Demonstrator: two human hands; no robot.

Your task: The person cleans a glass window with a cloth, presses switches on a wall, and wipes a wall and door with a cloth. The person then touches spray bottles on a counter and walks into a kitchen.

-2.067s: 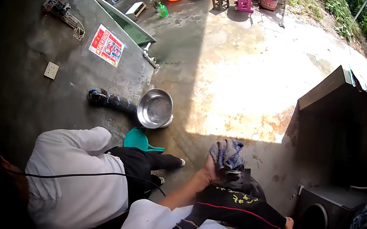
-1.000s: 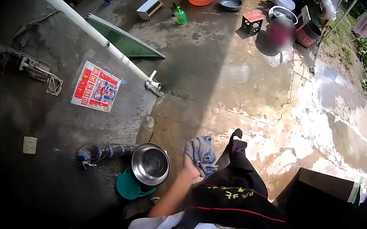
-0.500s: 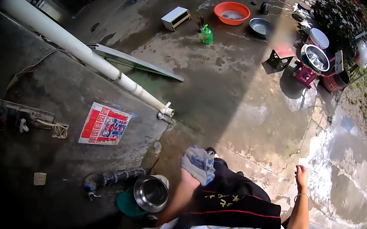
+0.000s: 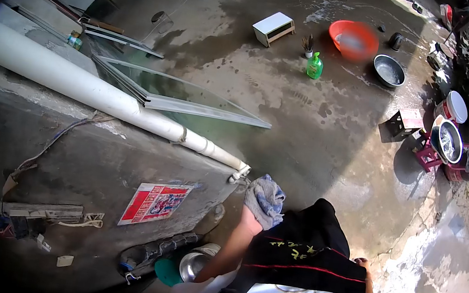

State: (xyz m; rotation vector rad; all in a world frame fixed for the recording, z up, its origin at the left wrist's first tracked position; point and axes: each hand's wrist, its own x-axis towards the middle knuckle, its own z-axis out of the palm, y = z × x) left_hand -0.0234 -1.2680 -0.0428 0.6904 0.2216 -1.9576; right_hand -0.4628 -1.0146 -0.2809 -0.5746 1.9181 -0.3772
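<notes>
My left hand (image 4: 251,220) is closed around a damp-looking grey and blue cloth (image 4: 265,202), held out in front of my body. The cloth is bunched up and covers most of the fingers. Low at my right side, beside the black apron (image 4: 307,268), is my right hand (image 4: 363,264). It is small and shadowed, so its fingers cannot be made out. Just beyond the cloth, a white pipe (image 4: 198,142) ends in a tap fitting (image 4: 239,175) on the low wall.
Framed glass panels (image 4: 209,110) lean behind the pipe. On the wet concrete stand a white stool (image 4: 273,27), a green bottle (image 4: 314,66), an orange basin (image 4: 352,39) and a metal basin (image 4: 389,71). To the right, a bowl (image 4: 448,142) sits on a pink stool (image 4: 427,156).
The view has shifted so the yard's things sit lower and further right. My left hand still holds the cloth, raised slightly. My right hand has come down closer to my body.
</notes>
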